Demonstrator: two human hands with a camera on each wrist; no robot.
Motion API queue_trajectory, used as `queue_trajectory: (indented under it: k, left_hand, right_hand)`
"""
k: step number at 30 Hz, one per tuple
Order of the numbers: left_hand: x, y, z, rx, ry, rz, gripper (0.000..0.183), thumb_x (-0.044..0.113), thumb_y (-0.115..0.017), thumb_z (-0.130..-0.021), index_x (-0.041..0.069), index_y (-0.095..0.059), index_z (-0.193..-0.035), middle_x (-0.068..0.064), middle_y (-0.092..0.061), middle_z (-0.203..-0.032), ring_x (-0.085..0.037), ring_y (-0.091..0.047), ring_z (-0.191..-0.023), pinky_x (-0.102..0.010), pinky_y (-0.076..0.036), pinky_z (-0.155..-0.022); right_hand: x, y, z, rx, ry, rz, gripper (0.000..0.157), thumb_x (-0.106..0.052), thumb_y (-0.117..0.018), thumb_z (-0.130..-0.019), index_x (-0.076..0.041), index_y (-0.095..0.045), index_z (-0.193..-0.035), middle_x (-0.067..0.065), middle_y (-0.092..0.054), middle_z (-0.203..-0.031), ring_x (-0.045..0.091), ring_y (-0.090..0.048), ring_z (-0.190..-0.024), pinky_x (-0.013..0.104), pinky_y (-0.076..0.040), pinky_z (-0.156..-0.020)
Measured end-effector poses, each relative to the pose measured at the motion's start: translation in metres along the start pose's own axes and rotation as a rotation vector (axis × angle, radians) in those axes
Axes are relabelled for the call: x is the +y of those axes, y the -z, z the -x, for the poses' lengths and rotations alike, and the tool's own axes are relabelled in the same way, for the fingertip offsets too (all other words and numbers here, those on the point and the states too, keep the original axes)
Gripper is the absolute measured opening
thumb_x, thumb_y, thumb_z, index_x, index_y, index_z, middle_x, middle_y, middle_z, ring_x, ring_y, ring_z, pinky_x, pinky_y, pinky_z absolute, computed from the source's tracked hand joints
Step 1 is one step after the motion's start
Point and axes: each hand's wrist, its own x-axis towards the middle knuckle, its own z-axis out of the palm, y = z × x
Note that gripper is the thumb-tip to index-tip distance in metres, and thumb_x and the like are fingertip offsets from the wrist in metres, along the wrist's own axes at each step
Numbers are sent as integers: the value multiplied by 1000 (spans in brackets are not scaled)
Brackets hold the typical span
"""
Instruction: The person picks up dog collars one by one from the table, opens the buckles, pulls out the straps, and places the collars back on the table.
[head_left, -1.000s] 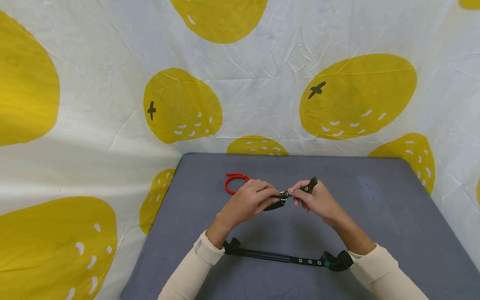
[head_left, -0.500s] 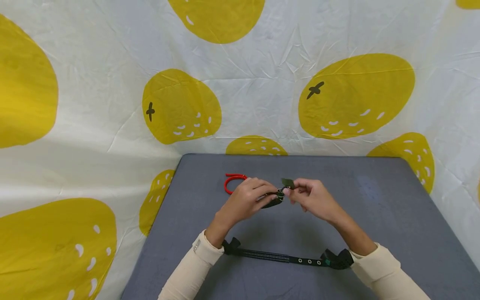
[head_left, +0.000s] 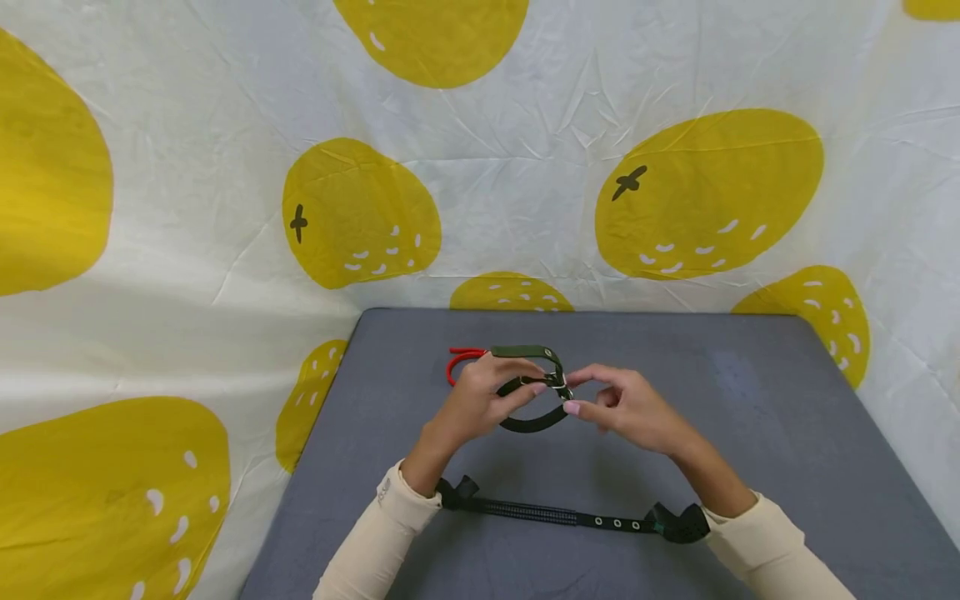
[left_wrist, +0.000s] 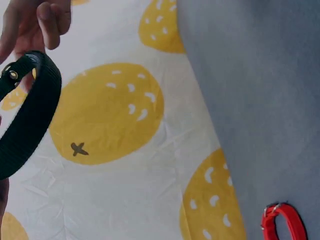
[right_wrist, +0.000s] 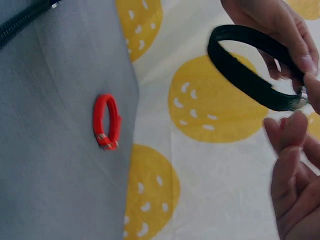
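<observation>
A dark green dog collar (head_left: pixel 534 423) with a metal buckle (head_left: pixel 557 382) and eyelets is held up above the table in a loop. My left hand (head_left: pixel 480 392) pinches the strap left of the buckle. My right hand (head_left: pixel 630 408) has its thumb and index finger around the buckle's right side, its other fingers curled in. The strap's loose end arches from the buckle back over the left hand. In the right wrist view, the collar (right_wrist: pixel 240 75) hangs between both hands, with the right fingertips just by the buckle.
Behind the left hand a red collar (head_left: pixel 465 355) lies looped on the grey table (head_left: pixel 750 433). A black strap (head_left: pixel 525 510) with eyelets lies nearer, between the forearms. A white cloth with yellow fruit shapes (head_left: pixel 712 192) hangs behind the table.
The strap's loose end has swung up and leftward from the right hand, arching over the left. My right fingers have let it go and moved to the buckle. The collar's loop now shows more.
</observation>
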Motion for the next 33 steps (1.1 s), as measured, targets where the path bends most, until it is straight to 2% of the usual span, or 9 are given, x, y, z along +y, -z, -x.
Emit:
queue_trajectory:
  k: [4,7,10,12,16,21,23,28,33]
  left_hand:
    - [0,0,0,53,11,105,24,5,-79,-83,8,-75,-106,-4,-75,-105,-16,-68,-104,-28,-53,-93]
    - [0,-1,1,109,14,155,22,2,-80,-81,8,-75,-102,-5,-75,-100,-17,-69,-101,-30,-54,-92]
    - [0,-3,1,154,17,196,23,-2,-80,-80,6,-74,-101,-8,-75,-98,-18,-70,-97,-30,-56,-89]
    - [0,-4,1,174,22,238,24,-6,-79,-79,4,-74,-101,-10,-75,-97,-20,-71,-95,-31,-57,-86]
    - [1,-4,-1,198,40,306,28,-13,-77,-77,0,-73,-102,-15,-76,-99,-23,-73,-96,-32,-59,-85]
    - [3,-4,-1,227,50,296,27,-12,-78,-77,-1,-74,-101,-16,-76,-99,-24,-73,-94,-33,-59,-83]
    - [2,-5,0,253,55,286,24,-10,-78,-78,0,-75,-100,-16,-76,-98,-24,-73,-92,-32,-59,-81]
    - [2,-4,1,277,80,269,24,-8,-79,-78,1,-76,-100,-14,-76,-98,-21,-71,-92,-30,-57,-77]
    - [3,-3,3,231,86,263,20,-3,-78,-83,2,-75,-101,-13,-76,-100,-20,-71,-96,-30,-57,-82]
  right_hand:
    - [0,-6,-1,11,72,-82,19,-5,-71,-92,-4,-70,-111,6,-57,-55,10,-47,-44,28,-41,-42]
    - [0,-10,-1,13,123,-135,17,1,-71,-90,-1,-68,-106,0,-62,-60,12,-47,-43,29,-43,-41]
    - [1,-12,0,16,136,-166,15,3,-70,-90,1,-65,-104,-7,-67,-70,11,-47,-42,31,-44,-41]
    - [1,-13,1,28,132,-171,13,3,-68,-91,1,-64,-104,-10,-65,-68,10,-47,-43,30,-43,-41]
    - [3,-15,2,47,147,-187,15,4,-65,-93,1,-63,-108,-9,-65,-73,11,-47,-43,30,-43,-41]
    - [7,-15,3,56,201,-172,28,8,-61,-95,0,-61,-122,-3,-63,-97,12,-47,-43,31,-44,-41]
    - [8,-14,5,54,222,-147,33,8,-59,-95,0,-60,-127,-2,-60,-101,12,-47,-43,30,-44,-41]
    - [9,-14,8,53,248,-102,39,9,-59,-95,2,-58,-133,-2,-60,-104,11,-47,-43,29,-45,-42]
    - [6,-16,6,69,230,-96,29,7,-60,-95,-1,-63,-122,0,-66,-96,11,-47,-44,30,-44,-42]
